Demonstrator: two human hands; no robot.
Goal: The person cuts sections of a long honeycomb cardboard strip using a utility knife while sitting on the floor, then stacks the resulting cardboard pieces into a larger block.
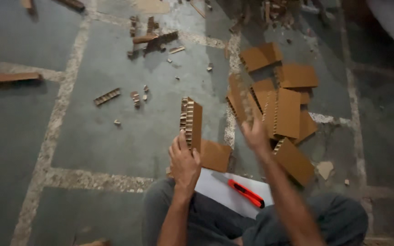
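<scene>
My left hand (184,161) grips an upright block of brown honeycomb cardboard (191,122) by its lower end, the open cells facing left. My right hand (254,134) is raised and blurred beside a pile of similar cardboard pieces (283,109); whether it holds one of them cannot be told. A flat cardboard piece (215,156) lies just right of my left hand. A red utility knife (246,192) rests on a white sheet (220,191) across my lap.
I sit on a grey tiled floor with pale grout lines (53,132). Small cardboard scraps (107,96) and offcuts (153,40) lie scattered ahead and to the left. A long wooden strip (7,78) lies at the far left.
</scene>
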